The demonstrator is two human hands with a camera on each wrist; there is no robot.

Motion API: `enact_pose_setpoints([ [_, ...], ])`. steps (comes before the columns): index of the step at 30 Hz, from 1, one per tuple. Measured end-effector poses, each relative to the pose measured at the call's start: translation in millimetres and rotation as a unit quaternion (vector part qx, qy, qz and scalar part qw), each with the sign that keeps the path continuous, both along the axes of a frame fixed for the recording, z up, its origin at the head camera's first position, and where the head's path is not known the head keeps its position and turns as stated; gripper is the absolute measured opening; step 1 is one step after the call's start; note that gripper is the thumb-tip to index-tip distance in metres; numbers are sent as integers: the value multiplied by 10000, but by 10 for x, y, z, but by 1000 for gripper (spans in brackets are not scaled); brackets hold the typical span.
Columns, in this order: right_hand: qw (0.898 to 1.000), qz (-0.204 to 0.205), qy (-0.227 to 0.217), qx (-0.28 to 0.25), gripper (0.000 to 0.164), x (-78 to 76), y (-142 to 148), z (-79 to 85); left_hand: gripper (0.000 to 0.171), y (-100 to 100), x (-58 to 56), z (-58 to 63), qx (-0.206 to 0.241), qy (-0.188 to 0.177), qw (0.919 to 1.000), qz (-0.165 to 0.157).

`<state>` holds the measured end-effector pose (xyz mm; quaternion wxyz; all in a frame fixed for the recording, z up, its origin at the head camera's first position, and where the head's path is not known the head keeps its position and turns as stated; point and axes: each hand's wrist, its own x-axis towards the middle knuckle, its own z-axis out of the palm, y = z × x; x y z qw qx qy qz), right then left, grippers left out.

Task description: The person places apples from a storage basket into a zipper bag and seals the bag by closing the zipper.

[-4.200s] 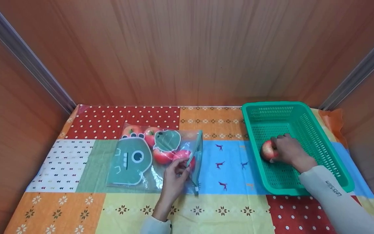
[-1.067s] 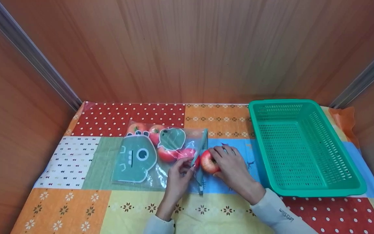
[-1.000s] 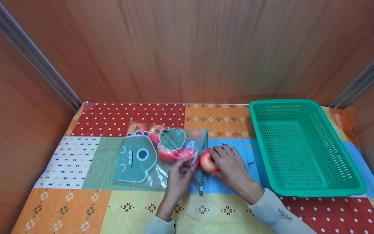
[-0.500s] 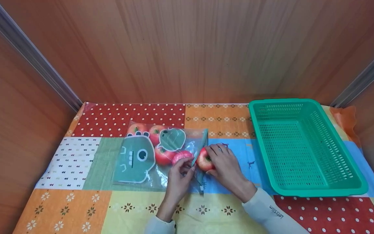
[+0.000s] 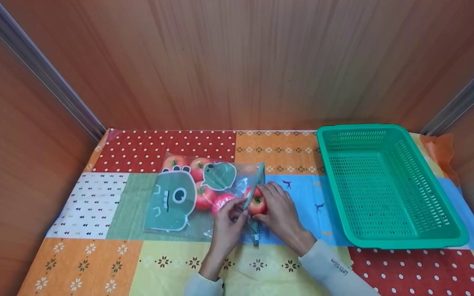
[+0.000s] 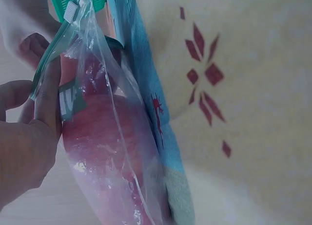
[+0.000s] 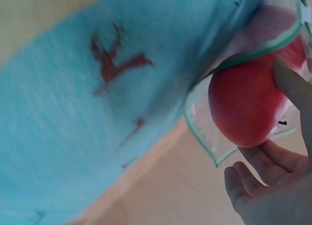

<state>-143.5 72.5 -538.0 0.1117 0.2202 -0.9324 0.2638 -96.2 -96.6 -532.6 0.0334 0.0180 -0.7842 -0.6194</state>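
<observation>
A clear zip bag printed with a green monster lies flat, its green-edged mouth facing right. Several red apples show through the plastic. At the mouth, my left hand pinches the upper edge and lifts it; the left wrist view shows the white slider near the corner. My right hand grips another apple, thumb on one side and fingers on the other. In the right wrist view that apple sits partly within the bag's opening, against an apple inside.
A green perforated plastic basket stands to the right with no apple visible in it. The patchwork cloth covers the table. Wooden panels rise at the back and sides. An orange flap lies behind the basket at the right.
My right hand took the apple from the basket, carried it left to the bag and has moved it into the mouth. Apples inside shifted left. My left hand keeps holding the edge.
</observation>
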Motion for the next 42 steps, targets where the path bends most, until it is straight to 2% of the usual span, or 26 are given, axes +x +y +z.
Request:
enact_pose_setpoints([
  [7, 9999, -102, -23, -82, 75, 11, -2, -84, 33, 13, -5, 14, -39, -12, 10000, 22],
  [10, 9997, -124, -196, 18, 74, 20, 7, -85, 33, 11, -5, 9, -17, 3, 10000, 16],
  [17, 9971, -295, -650, -263, 81, 13, -57, -95, 35, 6, 12, 5, -7, 128, 9999, 52],
  [27, 9979, -488, -361, -225, 71, -10, -169, -139, 34, 11, 12, 17, -81, -35, 9999, 121],
  [42, 9942, -497, -566, -767, 66, -92, -275, -171, 34, 21, 4, 14, -24, 85, 9999, 98],
])
